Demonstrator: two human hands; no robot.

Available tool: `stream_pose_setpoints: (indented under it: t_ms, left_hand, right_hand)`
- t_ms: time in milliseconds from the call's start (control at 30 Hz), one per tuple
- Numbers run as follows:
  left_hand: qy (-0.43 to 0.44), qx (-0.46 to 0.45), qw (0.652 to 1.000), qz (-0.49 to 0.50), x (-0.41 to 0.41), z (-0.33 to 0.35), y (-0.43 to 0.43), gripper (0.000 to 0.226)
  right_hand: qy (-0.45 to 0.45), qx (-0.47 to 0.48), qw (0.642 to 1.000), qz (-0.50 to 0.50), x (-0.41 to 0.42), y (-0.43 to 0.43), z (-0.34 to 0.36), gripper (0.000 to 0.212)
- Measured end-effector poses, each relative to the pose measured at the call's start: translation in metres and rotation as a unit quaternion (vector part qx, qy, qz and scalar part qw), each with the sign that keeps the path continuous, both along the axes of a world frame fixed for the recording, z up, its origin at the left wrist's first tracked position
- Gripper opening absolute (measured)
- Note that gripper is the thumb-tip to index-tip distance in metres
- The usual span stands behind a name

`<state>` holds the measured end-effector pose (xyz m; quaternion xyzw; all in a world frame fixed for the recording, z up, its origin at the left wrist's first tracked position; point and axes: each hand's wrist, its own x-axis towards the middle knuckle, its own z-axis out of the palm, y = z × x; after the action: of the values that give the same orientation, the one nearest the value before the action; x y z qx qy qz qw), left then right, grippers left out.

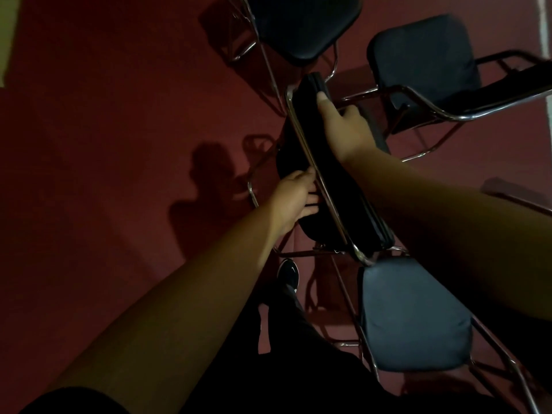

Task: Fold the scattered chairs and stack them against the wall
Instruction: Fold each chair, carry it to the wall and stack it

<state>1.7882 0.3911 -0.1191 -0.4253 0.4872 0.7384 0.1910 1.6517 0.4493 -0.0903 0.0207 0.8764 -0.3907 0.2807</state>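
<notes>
A black padded chair with a chrome frame (334, 186) stands right in front of me, seen from above, its backrest running diagonally from upper left to lower right. My right hand (348, 127) is closed over the backrest's top edge, thumb pressed on the pad. My left hand (295, 198) grips the seat pad just left of the chrome tube. The seat looks tilted up towards the backrest. The legs below are mostly hidden.
Three more unfolded chairs crowd around: one at the top (304, 25), one at the upper right (427, 61), one at the lower right (415, 315). Dark red carpet (104, 144) lies open to the left. My shoe (289, 273) is under the held chair.
</notes>
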Motion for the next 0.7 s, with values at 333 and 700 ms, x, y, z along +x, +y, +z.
stream_pose_setpoints:
  t_ms: [333, 700]
  left_hand:
    - [-0.087, -0.057, 0.978, 0.181, 0.055, -0.048, -0.076, 0.113]
    - [-0.145, -0.259, 0.934, 0.199, 0.172, 0.012, -0.151, 0.100]
  right_hand:
    - [-0.208, -0.218, 0.943, -0.140, 0.101, -0.070, -0.002, 0.059]
    - [-0.265, -0.134, 0.953, 0.059, 0.201, -0.137, -0.007, 0.037]
